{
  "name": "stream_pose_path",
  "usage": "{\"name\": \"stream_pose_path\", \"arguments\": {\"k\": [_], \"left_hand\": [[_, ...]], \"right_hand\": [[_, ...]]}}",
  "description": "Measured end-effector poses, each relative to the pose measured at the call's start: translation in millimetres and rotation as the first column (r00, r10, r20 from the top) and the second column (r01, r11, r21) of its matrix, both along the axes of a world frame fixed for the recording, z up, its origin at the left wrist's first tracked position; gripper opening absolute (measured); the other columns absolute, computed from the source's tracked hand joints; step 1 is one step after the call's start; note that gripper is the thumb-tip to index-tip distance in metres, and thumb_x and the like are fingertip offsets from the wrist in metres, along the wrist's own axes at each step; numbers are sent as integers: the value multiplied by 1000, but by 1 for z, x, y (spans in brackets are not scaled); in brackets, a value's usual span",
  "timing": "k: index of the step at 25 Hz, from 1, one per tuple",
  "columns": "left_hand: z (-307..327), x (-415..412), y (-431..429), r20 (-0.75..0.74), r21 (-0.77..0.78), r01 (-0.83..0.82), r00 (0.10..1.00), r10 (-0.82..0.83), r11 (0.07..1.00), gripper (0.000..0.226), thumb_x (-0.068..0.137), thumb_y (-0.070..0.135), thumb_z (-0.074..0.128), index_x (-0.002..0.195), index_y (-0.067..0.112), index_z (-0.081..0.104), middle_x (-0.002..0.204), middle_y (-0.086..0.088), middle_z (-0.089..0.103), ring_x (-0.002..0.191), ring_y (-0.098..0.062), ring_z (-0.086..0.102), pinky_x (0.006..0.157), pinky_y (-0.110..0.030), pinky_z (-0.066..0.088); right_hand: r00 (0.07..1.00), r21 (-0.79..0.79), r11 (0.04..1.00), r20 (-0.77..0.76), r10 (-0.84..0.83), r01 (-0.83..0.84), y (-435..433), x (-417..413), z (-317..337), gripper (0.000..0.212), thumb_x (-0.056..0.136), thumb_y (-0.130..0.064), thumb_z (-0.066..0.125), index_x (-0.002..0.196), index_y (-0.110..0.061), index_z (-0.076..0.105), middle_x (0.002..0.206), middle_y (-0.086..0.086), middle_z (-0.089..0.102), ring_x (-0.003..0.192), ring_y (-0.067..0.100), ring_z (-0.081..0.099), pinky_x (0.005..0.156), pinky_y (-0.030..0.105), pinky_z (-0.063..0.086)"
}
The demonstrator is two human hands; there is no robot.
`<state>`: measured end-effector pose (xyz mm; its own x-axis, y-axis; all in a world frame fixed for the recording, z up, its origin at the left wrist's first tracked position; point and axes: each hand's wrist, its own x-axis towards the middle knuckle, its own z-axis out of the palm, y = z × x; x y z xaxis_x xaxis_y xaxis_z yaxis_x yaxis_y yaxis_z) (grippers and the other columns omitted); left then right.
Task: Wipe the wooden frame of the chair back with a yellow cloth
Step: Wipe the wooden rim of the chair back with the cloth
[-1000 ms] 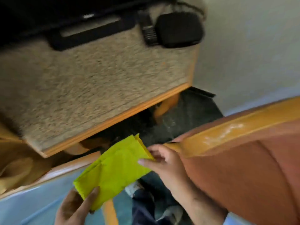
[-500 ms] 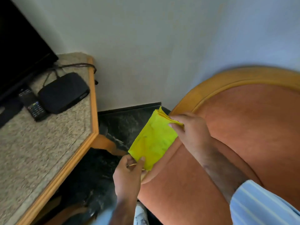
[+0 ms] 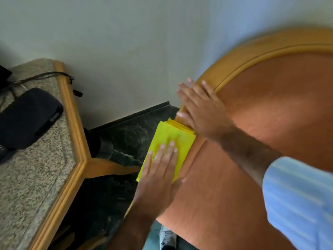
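Note:
The chair back has orange upholstery [image 3: 261, 123] edged by a curved wooden frame [image 3: 239, 56]. A folded yellow cloth [image 3: 171, 139] lies over the frame's left side. My left hand [image 3: 160, 174] lies flat on the cloth with fingers spread, pressing it against the frame. My right hand [image 3: 200, 105] rests flat on the frame just above the cloth, fingers apart, holding nothing. The frame under the cloth and hands is hidden.
A speckled stone-topped table with a wooden rim [image 3: 72, 120] stands at the left, carrying a black box [image 3: 28, 116] and a cable [image 3: 45, 75]. Dark floor [image 3: 133, 134] shows between table and chair. A pale wall [image 3: 144, 42] runs behind.
Both hands had pinched the cloth in the air. Now the cloth lies on the frame under my flat left hand, and my right hand has let go and rests on the frame.

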<state>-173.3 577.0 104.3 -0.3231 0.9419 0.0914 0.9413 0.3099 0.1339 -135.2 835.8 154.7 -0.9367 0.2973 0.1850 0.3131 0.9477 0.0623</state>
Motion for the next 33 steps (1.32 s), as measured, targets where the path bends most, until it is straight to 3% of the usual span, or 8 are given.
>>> {"name": "stream_pose_path", "arguments": {"k": [3,8,13,19,24,29,32,33], "left_hand": [[-9,-10,48,-55,-68,52,997,-55,996,78,106,59,34,162,4,29,172,-13,26,159,-33,31,122,-60,36],[-17,-18,70,-68,3,32,997,-32,999,75,108,50,37,165,6,16,176,-12,17,163,-31,18,128,-59,24],[-22,6,-49,-90,-222,83,990,-105,971,73,106,45,38,165,5,20,176,-13,15,161,-33,22,123,-58,36],[-25,24,-160,-186,-265,108,969,-161,958,70,94,48,49,150,8,43,159,-9,45,147,-30,40,117,-53,29],[-19,16,-87,-72,-271,36,996,-58,962,73,107,48,37,163,3,23,174,-16,22,160,-35,27,119,-58,37],[-2,-13,85,108,-70,-158,980,165,985,74,110,47,34,164,0,16,175,-19,15,163,-34,16,126,-52,32],[1,-14,88,124,-53,-123,984,129,991,78,108,53,30,165,3,12,176,-15,11,164,-31,11,128,-54,26],[4,-16,81,231,1,-92,969,89,996,78,107,54,32,165,5,12,177,-14,9,165,-28,8,130,-53,22]], "right_hand": [[989,72,993,121,81,-90,33,-13,2,64,110,-52,18,155,-12,41,165,8,41,159,27,23,129,51,19],[987,145,977,65,145,-153,40,-14,-4,60,112,-44,15,152,-12,46,160,8,49,156,30,30,127,50,26],[988,134,979,38,147,-151,38,-13,-2,56,111,-39,20,152,-11,45,159,10,49,156,30,30,128,50,24],[986,139,978,-25,163,-158,39,-13,-6,55,111,-38,21,148,-10,49,155,9,53,154,30,35,127,49,25],[986,134,978,-32,164,-158,37,-14,-8,55,111,-38,19,149,-12,49,156,6,54,154,28,35,128,49,24],[989,160,977,-22,143,-138,37,-11,-10,53,112,-36,20,147,-12,51,153,5,56,153,29,36,127,48,26],[988,96,984,44,145,-149,37,-12,-2,53,112,-35,19,150,-10,47,158,8,50,156,29,30,128,49,22],[994,56,992,25,110,-111,32,-10,2,51,112,-32,23,152,-8,43,162,10,44,157,31,26,129,50,21]]}}
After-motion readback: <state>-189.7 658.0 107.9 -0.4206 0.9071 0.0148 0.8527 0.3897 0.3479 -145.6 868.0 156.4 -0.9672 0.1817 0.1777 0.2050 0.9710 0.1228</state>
